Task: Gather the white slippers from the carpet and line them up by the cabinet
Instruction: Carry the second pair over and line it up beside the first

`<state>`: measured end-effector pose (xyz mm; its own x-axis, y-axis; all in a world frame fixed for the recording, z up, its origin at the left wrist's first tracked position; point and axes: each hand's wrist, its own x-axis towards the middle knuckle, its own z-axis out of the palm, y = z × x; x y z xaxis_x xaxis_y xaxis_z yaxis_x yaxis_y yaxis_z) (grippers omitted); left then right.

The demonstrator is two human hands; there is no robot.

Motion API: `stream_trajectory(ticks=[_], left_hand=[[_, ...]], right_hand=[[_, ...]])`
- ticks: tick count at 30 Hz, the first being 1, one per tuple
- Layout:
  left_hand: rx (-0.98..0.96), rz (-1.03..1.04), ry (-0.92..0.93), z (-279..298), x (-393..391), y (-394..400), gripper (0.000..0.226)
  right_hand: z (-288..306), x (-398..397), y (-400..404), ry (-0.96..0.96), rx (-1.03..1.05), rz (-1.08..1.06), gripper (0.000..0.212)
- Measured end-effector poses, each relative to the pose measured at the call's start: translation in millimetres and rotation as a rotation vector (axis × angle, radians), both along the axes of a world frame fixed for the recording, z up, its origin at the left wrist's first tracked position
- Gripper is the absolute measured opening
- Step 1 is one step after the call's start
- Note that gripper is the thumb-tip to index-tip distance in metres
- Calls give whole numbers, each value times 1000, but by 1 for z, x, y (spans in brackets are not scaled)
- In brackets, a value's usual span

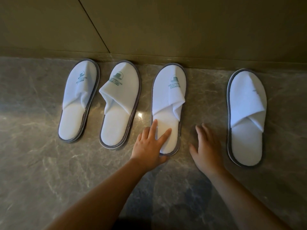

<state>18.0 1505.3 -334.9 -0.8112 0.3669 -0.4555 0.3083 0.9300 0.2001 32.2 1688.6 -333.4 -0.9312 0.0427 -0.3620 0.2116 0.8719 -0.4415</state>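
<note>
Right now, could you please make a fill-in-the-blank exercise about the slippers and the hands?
1. ____ white slippers lie along the cabinet base.
2. The left hand rests on the ____ slipper from the left.
3. The right hand is over the marble floor, touching ____ slipper.

Missing words: four; third; no

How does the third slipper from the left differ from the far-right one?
The third slipper has the left hand resting on its heel; the far-right slipper is untouched, with the right hand on the floor beside it. The third shows its green logo fully; the far-right one's is mostly hidden. Both are white, grey-edged, toes toward the cabinet.
</note>
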Motion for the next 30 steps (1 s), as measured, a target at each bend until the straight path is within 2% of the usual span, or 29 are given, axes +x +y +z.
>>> stream_trajectory(ticks=[3, 5, 8, 12, 19, 24, 30], left_hand=[[-13, 11, 2, -1, 0, 1, 87], [-26, 10, 9, -1, 0, 0, 88], [-28, 8, 22, -1, -2, 0, 89], [-1, -28, 11, 1, -4, 1, 91], [45, -36, 4, 3, -8, 3, 90], [35, -46, -23, 4, -9, 2, 91], [17, -64, -58, 6, -9, 2, 91]], right_hand=[[1, -1, 1, 3, -41, -24, 61], [5, 0, 4, 83, -30, -86, 59], [8, 2, 19, 243, 164, -231, 65], [4, 9, 51, 59, 314, -383, 84], [1, 11, 73, -26, 149, -570, 95], [7, 10, 48, 57, 32, -530, 99], [5, 5, 12, 71, 33, -468, 96]])
